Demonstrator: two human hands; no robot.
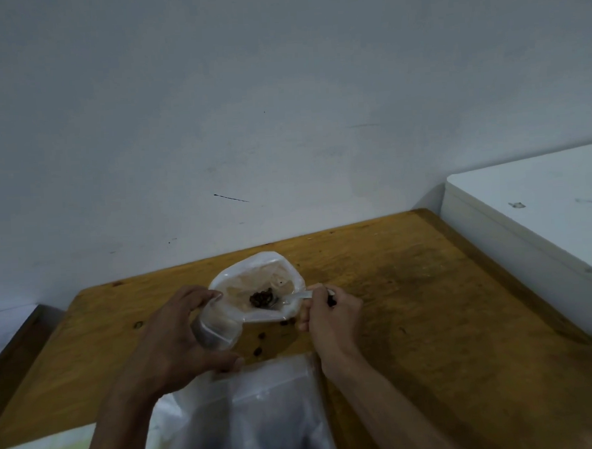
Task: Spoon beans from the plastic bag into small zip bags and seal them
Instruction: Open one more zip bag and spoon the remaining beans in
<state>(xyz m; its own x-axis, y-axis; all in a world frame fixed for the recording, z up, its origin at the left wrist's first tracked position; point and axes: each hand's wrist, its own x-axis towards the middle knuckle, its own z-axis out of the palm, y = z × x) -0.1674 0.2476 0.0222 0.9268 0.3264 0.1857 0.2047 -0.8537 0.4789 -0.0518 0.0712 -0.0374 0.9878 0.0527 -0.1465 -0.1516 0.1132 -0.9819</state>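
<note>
A: Where are the hands?
B: Left hand (177, 337) grips a small clear zip bag (217, 326). Right hand (330, 317) pinches a silver metal spoon (293, 297).
A: The beans?
B: Dark brown beans (261, 298) heap on the spoon inside the open white plastic bag (256, 288) on the wooden table (429, 303).

Left hand: our left hand (177, 337) is raised before us, palm turned inward, thumb low and fingers (202, 294) curled over the top of a small zip bag (217, 328), holding its mouth open.
Right hand: our right hand (330, 315) is closed in a loose fist, pinching the handle of a spoon (291, 297) that points left.
Arms: both forearms reach in from the bottom edge, bare, converging toward the middle.
</note>
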